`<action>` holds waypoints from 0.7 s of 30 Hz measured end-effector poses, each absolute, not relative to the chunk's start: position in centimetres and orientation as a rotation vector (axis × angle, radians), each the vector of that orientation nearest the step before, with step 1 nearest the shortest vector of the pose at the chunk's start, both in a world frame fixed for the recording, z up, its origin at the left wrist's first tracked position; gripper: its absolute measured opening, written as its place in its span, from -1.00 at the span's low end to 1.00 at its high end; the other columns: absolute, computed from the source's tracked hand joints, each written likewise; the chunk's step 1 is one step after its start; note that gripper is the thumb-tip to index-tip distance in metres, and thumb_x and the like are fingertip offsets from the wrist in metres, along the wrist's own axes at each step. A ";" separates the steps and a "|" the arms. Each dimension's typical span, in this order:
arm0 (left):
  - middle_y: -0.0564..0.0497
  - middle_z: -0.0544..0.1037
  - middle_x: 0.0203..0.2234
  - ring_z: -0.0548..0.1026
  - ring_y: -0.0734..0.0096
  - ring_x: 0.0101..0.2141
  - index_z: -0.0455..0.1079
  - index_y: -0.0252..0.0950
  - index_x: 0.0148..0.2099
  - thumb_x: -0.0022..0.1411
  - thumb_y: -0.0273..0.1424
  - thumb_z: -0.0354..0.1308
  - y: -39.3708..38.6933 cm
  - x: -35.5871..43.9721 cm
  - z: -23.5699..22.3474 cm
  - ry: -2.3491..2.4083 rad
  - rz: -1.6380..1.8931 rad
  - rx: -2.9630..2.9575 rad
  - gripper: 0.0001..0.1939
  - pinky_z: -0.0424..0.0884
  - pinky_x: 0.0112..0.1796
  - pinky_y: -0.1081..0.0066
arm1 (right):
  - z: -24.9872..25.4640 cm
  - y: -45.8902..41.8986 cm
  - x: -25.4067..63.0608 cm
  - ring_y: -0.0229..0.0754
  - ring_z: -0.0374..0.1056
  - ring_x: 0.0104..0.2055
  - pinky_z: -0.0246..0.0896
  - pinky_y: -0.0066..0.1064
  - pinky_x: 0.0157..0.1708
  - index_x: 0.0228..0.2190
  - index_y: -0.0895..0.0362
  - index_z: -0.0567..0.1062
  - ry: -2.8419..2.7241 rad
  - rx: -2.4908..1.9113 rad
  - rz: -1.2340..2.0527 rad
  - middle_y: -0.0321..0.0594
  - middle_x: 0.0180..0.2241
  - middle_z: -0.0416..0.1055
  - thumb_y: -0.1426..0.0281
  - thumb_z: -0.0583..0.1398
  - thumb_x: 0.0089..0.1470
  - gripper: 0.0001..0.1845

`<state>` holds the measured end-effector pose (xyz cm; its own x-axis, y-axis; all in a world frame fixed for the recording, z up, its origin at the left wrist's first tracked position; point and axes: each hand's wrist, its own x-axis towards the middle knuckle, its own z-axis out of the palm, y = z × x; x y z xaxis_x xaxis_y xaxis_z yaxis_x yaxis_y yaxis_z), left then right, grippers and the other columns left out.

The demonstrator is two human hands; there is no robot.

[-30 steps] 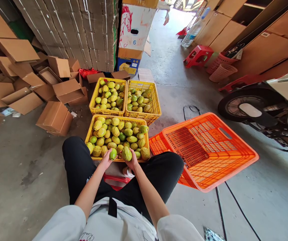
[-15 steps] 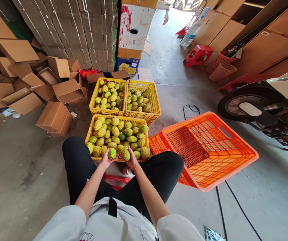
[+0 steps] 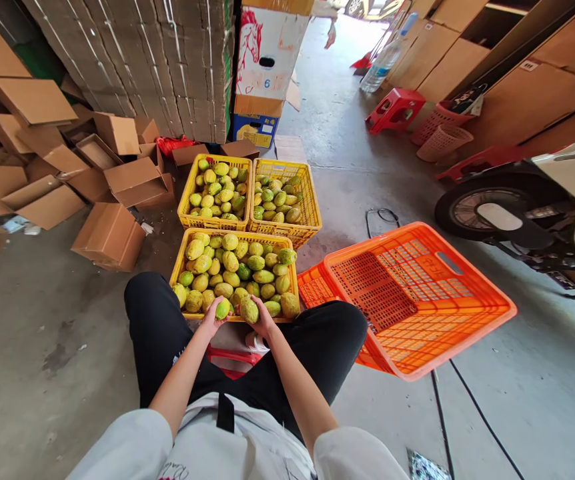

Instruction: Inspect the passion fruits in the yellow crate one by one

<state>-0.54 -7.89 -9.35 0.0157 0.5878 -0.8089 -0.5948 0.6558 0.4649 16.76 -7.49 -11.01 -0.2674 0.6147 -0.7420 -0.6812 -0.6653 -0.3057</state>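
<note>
Grey floor (image 3: 67, 380), fruit (image 3: 249, 309) in hands (image 3: 263, 320)

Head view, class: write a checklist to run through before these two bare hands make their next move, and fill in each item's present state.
1. Left hand has a grip on the smaller oval green-yellow fruit: ok.
2. Right hand has a grip on the larger oval yellow-green fruit: ok.
3. Near rectangular yellow plastic crate sits directly before the hands: ok.
4. Oval fruits inside it match in colour: not ok; greens and yellows are mixed.
5. Undersides of both held fruits free of marks: cannot tell; they are hidden.
6. Large orange plastic lattice crate stands beside the right knee: ok.
</note>
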 end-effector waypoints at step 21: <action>-0.10 0.54 -0.47 0.63 0.26 -0.45 0.44 -0.38 -0.03 0.45 -0.28 -0.07 -7.1 -1.3 -9.3 1.232 1.068 -0.408 -0.67 0.57 -0.52 0.42 | -11.2 -7.1 16.9 -0.12 0.58 -0.34 0.55 -0.30 -0.23 -0.25 0.13 0.56 0.176 -1.096 1.847 -0.23 -0.38 0.63 0.33 0.27 0.18 -0.87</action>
